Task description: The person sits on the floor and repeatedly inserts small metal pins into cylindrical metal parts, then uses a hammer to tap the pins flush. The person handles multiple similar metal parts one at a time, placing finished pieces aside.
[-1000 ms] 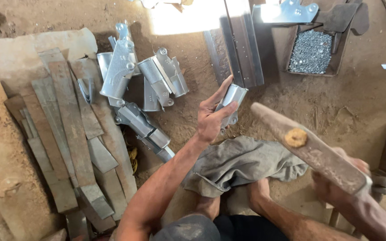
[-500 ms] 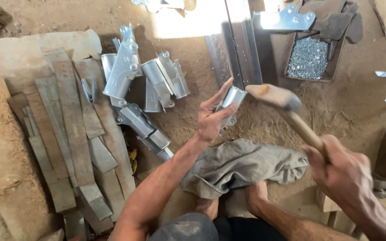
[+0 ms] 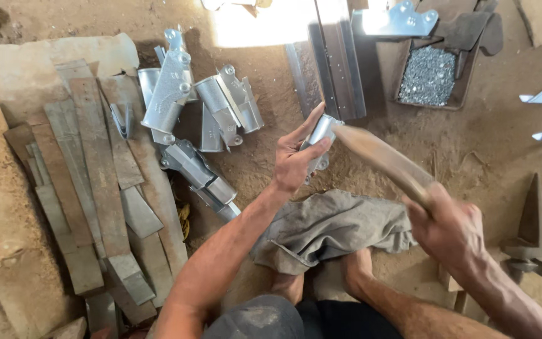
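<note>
head view:
left hand [image 3: 296,160]: fingers grasping metal piece [image 3: 318,139], upright on the dirt floor [image 3: 472,144], mid-floor
right hand [image 3: 450,226]: fingers clenched on hammer handle [image 3: 387,162], blurred
tip: best strike square, thumb kept low
near: cloth [image 3: 334,226], nail box [image 3: 431,75], strips [image 3: 95,182]

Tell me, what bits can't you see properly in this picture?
Head view only:
- Hammer: blurred by motion, its head hidden behind the metal piece.
- Metal piece: mostly covered by the left hand.
- Right hand: its forearm runs off the bottom edge.
- Box of small metal bits: bits too small to tell apart.
</note>
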